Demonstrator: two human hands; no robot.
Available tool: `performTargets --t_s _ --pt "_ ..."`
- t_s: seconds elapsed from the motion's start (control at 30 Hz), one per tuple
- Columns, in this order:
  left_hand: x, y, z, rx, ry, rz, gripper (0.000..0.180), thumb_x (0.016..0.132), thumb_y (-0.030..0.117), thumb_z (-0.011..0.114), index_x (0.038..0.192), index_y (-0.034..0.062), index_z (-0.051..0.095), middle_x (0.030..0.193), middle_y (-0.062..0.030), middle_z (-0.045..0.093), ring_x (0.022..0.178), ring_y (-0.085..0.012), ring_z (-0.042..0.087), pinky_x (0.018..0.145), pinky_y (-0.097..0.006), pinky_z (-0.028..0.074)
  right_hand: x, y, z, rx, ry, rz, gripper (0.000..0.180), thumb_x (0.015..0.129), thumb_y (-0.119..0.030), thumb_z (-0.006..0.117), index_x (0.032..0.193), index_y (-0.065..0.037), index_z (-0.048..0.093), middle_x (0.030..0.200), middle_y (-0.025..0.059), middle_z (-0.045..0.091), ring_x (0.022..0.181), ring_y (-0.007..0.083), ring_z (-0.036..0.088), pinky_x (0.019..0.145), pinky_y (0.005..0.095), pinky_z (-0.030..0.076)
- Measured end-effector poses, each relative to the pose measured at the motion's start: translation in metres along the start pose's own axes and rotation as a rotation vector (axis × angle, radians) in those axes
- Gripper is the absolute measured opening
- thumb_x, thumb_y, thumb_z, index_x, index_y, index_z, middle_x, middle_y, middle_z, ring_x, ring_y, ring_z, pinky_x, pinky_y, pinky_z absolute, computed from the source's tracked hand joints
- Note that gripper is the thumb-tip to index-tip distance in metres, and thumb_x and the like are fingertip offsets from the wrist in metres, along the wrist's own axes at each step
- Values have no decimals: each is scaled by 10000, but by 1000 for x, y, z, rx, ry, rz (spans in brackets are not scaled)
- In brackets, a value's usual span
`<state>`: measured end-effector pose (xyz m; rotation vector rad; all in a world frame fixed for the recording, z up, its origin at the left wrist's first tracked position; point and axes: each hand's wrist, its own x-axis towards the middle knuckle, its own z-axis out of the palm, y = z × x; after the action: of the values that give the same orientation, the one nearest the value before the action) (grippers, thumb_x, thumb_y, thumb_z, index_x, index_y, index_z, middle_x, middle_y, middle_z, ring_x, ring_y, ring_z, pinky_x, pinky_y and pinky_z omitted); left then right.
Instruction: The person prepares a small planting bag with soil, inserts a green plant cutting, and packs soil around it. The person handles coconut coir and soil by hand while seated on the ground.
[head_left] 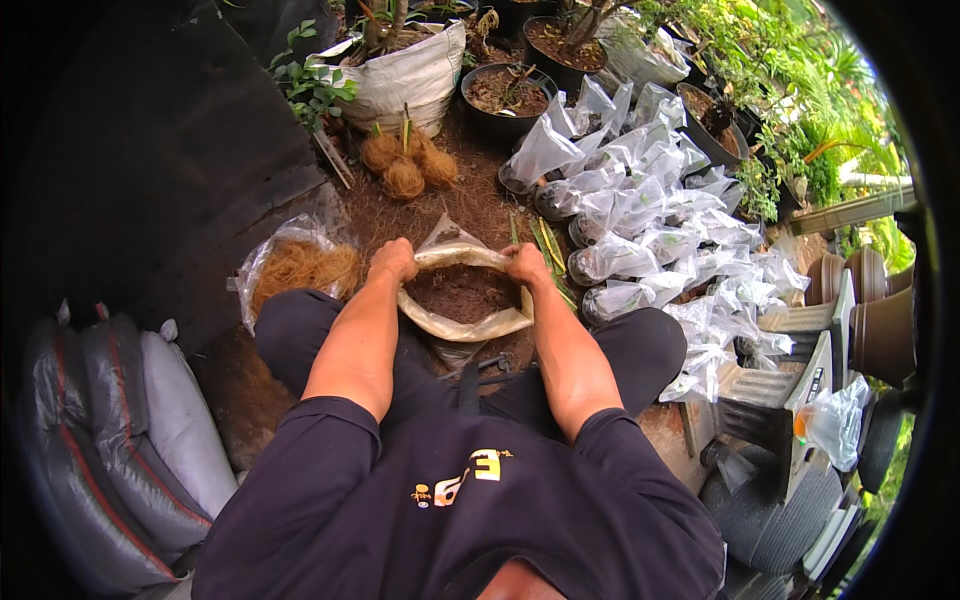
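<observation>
Bag [468, 328] of soil [462, 292], mouth wide open, stands on the ground between the person's knees, and I count my clock from it. The left hand [394, 260] has its grip pinching the rim at ten o'clock; the right hand [526, 265] pinches it at two. What writing I can find is on the dark shirt [560, 530] at six o'clock: a print [465, 480] of yellow and white lettering, one big character standing out, with smaller marks beside it too tiny to make out.

At nine o'clock lies brown fibre [305, 268] in clear plastic. Three fibre balls [405, 180] sit at eleven, in front of a white sack [420, 85]. Rows of plastic-covered pots [620, 255] spread toward two. Grey sacks [120, 440], two striped red, slump at eight, and brown pots [885, 325] stand at three.
</observation>
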<state>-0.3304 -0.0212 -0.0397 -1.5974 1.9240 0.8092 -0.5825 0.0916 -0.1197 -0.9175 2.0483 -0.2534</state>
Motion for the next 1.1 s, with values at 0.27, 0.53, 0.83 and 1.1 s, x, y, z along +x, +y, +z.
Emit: performTargets --t_s 0.27,0.53,0.83,1.1 --pt "-34 18 33 -116 -164 4 463 814 74 622 1276 112 621 1319 -211 581 1247 -361 544 1004 -415 468 -6 -13 15 -239 -123 191 422 798 -169 694 1210 -85 665 1292 157 625 1221 314 583 1026 492 417" --pt "-45 57 72 386 -48 263 293 811 113 657 1093 96 734 1213 -121 675 1132 -273 649 889 -393 542 10 -69 7 144 175 -233 452 758 -73 600 1205 -18 644 1190 234 647 1155 362 603 998 405 466" --pt "-31 72 82 415 -190 312 322 929 166 539 1207 102 687 1267 -111 650 1154 -298 629 937 -571 451 78 -102 96 -35 168 -245 460 792 -142 588 1245 -78 632 1194 275 625 1164 390 582 1020 429 445" --pt "-32 61 40 182 -234 278 317 796 148 660 1094 62 721 1162 -152 688 1098 -294 661 919 -391 529 76 -50 23 7 227 90 385 804 -189 609 1180 -218 689 1188 145 674 1150 308 619 1005 450 442"
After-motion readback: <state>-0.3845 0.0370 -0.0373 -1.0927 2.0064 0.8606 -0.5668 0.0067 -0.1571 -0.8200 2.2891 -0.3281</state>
